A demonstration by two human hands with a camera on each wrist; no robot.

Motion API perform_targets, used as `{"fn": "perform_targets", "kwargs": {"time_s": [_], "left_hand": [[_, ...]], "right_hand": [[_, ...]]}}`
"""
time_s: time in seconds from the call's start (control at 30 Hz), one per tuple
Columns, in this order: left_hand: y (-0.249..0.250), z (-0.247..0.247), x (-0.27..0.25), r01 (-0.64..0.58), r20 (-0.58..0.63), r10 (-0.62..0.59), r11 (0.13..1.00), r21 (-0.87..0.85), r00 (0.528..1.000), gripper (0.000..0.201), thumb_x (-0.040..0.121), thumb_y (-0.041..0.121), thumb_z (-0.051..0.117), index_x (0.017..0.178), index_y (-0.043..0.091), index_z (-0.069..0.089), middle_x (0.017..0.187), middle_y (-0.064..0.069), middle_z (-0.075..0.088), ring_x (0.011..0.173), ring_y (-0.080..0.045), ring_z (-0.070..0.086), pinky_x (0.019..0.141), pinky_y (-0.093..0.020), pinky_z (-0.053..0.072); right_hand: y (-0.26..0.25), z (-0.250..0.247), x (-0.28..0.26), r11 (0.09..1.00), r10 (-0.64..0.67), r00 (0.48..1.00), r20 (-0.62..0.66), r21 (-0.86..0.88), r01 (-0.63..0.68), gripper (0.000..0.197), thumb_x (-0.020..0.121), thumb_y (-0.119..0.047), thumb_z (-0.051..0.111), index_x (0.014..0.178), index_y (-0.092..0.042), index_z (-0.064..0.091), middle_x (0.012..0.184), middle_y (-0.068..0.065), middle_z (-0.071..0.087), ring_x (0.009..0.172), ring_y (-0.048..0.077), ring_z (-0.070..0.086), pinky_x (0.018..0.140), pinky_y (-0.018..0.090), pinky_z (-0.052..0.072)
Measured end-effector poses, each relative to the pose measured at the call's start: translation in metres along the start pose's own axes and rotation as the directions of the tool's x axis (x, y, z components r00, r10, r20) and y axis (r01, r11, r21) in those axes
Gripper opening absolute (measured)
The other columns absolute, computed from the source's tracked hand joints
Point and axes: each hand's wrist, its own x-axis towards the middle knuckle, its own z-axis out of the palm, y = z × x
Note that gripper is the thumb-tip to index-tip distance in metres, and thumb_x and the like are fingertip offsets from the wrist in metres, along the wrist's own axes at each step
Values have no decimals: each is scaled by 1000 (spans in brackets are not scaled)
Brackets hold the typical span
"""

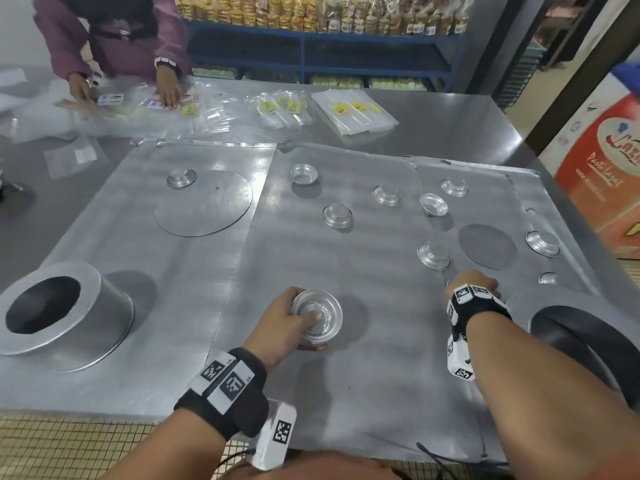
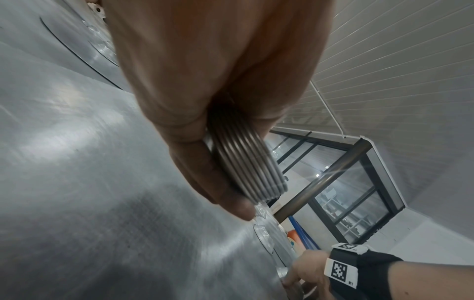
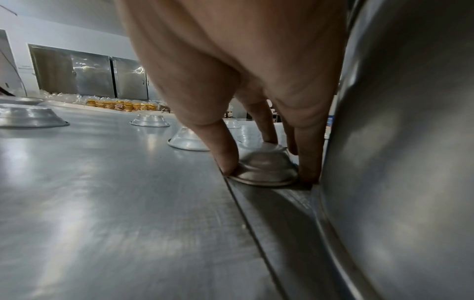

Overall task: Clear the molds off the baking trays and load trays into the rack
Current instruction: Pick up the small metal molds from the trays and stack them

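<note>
Silvery aluminium baking trays [image 1: 346, 258] lie side by side, flat on the grey steel table [image 1: 450, 123], and small round aluminium moulds are scattered over them, most of them upside down. The left hand [image 1: 280, 323] grips a nested stack of small round aluminium moulds [image 1: 317, 315] above the middle tray, thumb inside the top cup and fingers curled round the side; the left wrist view shows the stacked rims [image 2: 246, 162] pressed together between thumb and fingers. The right hand [image 1: 472, 284] reaches down at the seam between the middle and right trays, where its fingertips [image 3: 225, 158] pinch one small inverted aluminium mould [image 3: 265, 166] that rests rim-down on the tray. Just beside that hand stands a large inverted aluminium ring pan [image 1: 571, 327]; another large conical aluminium pan [image 1: 65, 313] sits at the near left. Two flat round metal discs [image 1: 204, 202] lie on the trays. Across the table another person in a purple jacket [image 1: 114, 32] handles clear plastic bags [image 1: 353, 112].
</note>
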Motion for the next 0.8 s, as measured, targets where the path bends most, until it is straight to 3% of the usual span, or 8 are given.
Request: {"fn": "perform_targets", "kwargs": {"time_s": [0.23, 0.37, 0.6, 0.7, 0.8], "left_hand": [[-1, 3, -1, 4, 0, -4, 1000, 11, 1000, 26, 92, -3, 64, 117, -1, 55, 118, -30, 59, 85, -32, 66, 68, -54, 62], [-2, 3, -1, 4, 6, -4, 1000, 12, 1000, 25, 92, -3, 64, 116, 0, 56, 118, -29, 60, 83, -31, 66, 69, -56, 61], [-2, 4, -1, 10, 15, -10, 1000, 7, 1000, 24, 92, -4, 64, 114, 1, 56, 118, -29, 60, 85, -32, 66, 68, -54, 62], [-1, 4, -1, 16, 14, -16, 1000, 1, 1000, 24, 92, -3, 64, 114, 2, 56, 119, -29, 59, 86, -33, 66, 66, -52, 62], [-1, 3, 0, 22, 7, -22, 1000, -2, 1000, 24, 92, -4, 64, 113, 1, 57, 118, -29, 59, 86, -33, 66, 65, -50, 62]], "right_hand": [[0, -38, -35, 1000, 13, 1000, -20, 24, -12, 34, 84, -17, 68, 113, -1, 63, 119, 15, 61, 116, 31, 60, 91, 37, 51], [-4, -37, -44, 998, 64, 994, -86, 11, -63, 39, 83, -18, 66, 119, -6, 57, 121, 12, 51, 116, 31, 45, 94, 38, 44], [-7, -36, -51, 976, 115, 967, -227, 207, -67, 45, 79, -5, 68, 120, -5, 49, 132, 22, 34, 118, 39, 40, 92, 47, 44], [-6, -41, -58, 976, 84, 973, -214, 215, -37, 57, 75, -7, 72, 125, -11, 44, 131, 20, 34, 123, 37, 33, 89, 53, 43], [-14, -53, -71, 972, 66, 977, -205, 235, -17, 67, 72, -9, 75, 129, -14, 41, 134, 17, 35, 126, 37, 31, 94, 55, 37]]}}
